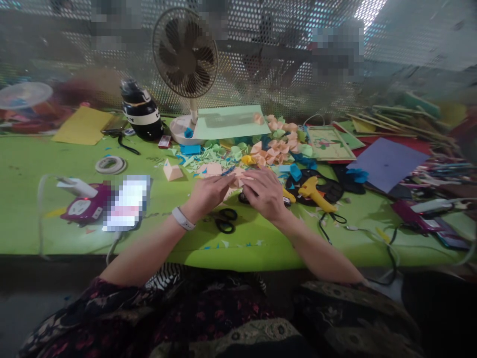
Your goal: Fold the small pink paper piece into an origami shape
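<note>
Over the middle of the table, my left hand [213, 193] and my right hand [265, 193] come together at the fingertips. A small piece of peach paper [237, 180] is pinched between them, partly covered by the fingers. Something slim and blue [228, 171] shows beside my left fingertips; I cannot make out whether it is held. Black-handled scissors [225, 221] lie just below my left hand. Under my right hand is a dark tool [244, 198], mostly hidden. A folded peach paper piece [172, 170] stands left of the hands.
Paper scraps [219, 151] and peach paper flowers [274, 149] are heaped behind the hands. To the right lies a yellow glue gun [316, 194] with a cord. A phone [127, 203], tape roll [111, 164], black bottle [141, 112] and fan [185, 52] are around the left and back.
</note>
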{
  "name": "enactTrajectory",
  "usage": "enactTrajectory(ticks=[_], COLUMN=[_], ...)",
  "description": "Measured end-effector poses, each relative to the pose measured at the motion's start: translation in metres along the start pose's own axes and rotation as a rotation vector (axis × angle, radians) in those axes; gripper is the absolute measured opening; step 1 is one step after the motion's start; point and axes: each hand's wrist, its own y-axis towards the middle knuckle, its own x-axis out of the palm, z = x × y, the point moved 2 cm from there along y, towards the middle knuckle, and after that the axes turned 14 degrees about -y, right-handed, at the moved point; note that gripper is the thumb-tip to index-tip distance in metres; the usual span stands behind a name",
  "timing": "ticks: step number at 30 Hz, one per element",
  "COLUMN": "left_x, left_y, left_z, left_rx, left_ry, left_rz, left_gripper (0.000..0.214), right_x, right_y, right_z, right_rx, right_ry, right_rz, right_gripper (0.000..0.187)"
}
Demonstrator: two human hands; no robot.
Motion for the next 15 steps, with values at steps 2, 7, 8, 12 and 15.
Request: enactTrajectory(ticks=[2, 7, 8, 12, 15], left_x=[-0.001, -0.005, -0.005, -0.004, -0.001], left_y=[0.001, 0.004, 0.003, 0.002, 0.004], left_z=[0.001, 0.007, 0.007, 0.003, -0.006], left_rx=[0.03, 0.137, 0.138, 0.077, -0.072], left_ry=[0.05, 0.26, 0.281, 0.19, -0.098], left_rz=[-0.029, -0.134, -0.14, -0.111, -0.014], left_gripper=[0.031, 0.032, 0.032, 0.032, 0.03], right_x=[0.001, 0.003, 0.004, 0.004, -0.001], right_y=[0.0, -0.001, -0.001, 0.0, 0.002], right_z=[0.001, 0.0, 0.0, 0.0, 0.004], right_rx=[0.021, -0.019, -0.021, 0.037, 0.143], right_ry=[0.035, 0.027, 0.025, 0.073, 0.183], right_rz=[-0.001, 0.014, 0.012, -0.035, -0.019], right_gripper=[0.019, 0.018, 0.018, 0.017, 0.015])
